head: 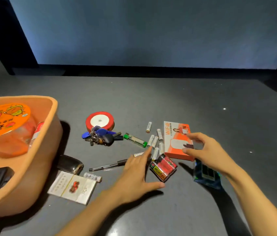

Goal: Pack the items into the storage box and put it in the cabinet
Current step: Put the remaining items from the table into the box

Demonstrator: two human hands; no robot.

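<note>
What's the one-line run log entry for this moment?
stage: packing | left hand: open, reaching at loose batteries | right hand: open, over WiFi box | storage box: partly filled

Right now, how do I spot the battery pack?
Find the orange WiFi box on the table's right side. At its near corner lies the battery pack: wrapped red cells with a yellow label, unlike the loose white batteries beside it.

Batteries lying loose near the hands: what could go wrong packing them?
The loose batteries are round; the left hand reaching at them might roll some across the table. The right hand hovers over the orange WiFi box, and its forearm could knock the blue packet beneath it.
</note>
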